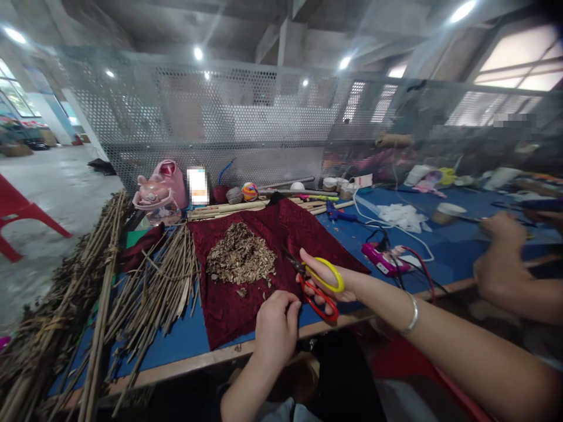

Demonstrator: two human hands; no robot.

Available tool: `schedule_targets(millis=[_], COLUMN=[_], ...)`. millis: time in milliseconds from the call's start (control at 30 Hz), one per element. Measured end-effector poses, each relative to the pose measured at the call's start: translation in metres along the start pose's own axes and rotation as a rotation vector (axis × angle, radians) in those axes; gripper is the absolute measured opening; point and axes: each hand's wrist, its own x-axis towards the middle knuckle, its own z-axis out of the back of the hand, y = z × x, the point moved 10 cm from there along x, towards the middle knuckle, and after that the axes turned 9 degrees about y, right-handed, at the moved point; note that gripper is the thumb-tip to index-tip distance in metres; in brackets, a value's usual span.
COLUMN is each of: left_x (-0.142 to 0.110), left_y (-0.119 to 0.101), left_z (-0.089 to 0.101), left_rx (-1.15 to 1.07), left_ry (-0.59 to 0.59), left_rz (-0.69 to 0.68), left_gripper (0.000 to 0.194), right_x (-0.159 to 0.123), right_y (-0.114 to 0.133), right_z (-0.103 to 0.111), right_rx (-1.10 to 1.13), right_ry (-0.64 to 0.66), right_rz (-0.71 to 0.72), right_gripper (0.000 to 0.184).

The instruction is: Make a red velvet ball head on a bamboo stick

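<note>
Pointing scissors [301, 268] toward ten o'clock, the right hand [322, 273] grips them; the left hand [276, 323] curls beside dark-red cloth [229, 316], its contents unclear

Small ceiling lamps [463, 10] glare above a dim hall as daylight whitens windows [519, 55] at right; wide-lens stretching and blur soften the edges.

Scissors [302, 269] with one yellow and one red handle loop, in the right hand [324, 274]; beyond the left hand [276, 325], dry brown chopped pieces [241, 255] heaped on dark-red patterned cloth [292, 228].
</note>
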Motion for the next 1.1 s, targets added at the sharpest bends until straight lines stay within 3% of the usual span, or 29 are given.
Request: schedule_targets(millis=[333, 433, 600, 833, 1000, 1100], left_x=[-0.001, -0.001, 0.001, 0.0, -0.001, -0.001], left_y=[0.003, 0.003, 0.003, 0.002, 0.001, 0.002], left_z=[-0.001, -0.001, -0.001, -0.001, -0.002, -0.003], left_rx=[0.001, 0.009, 0.013, 0.01, 0.027, 0.028], left_ry=[-0.005, 0.0, 0.006, 0.014, 0.013, 0.015], left_rz=[0.004, 0.012, 0.016, 0.021, 0.02, 0.024], left_gripper=[0.014, 0.015, 0.015, 0.016, 0.016, 0.016], right_x=[0.009, 0.008, 0.012, 0.009, 0.0, 0.002], right_y=[0.016, 0.006, -0.006, 0.01, 0.012, 0.009], right_z=[0.009, 0.01, 0.003, 0.016, 0.019, 0.016], right_rx=[-0.052, -0.054, 0.001, -0.012, 0.008, -0.034], right_ry=[-0.182, -0.17, 0.004, -0.147, -0.172, -0.123], right_rz=[0.117, 0.055, -0.038, 0.066, 0.114, 0.07], right_gripper=[0.057, 0.062, 0.078, 0.069, 0.064, 0.066])
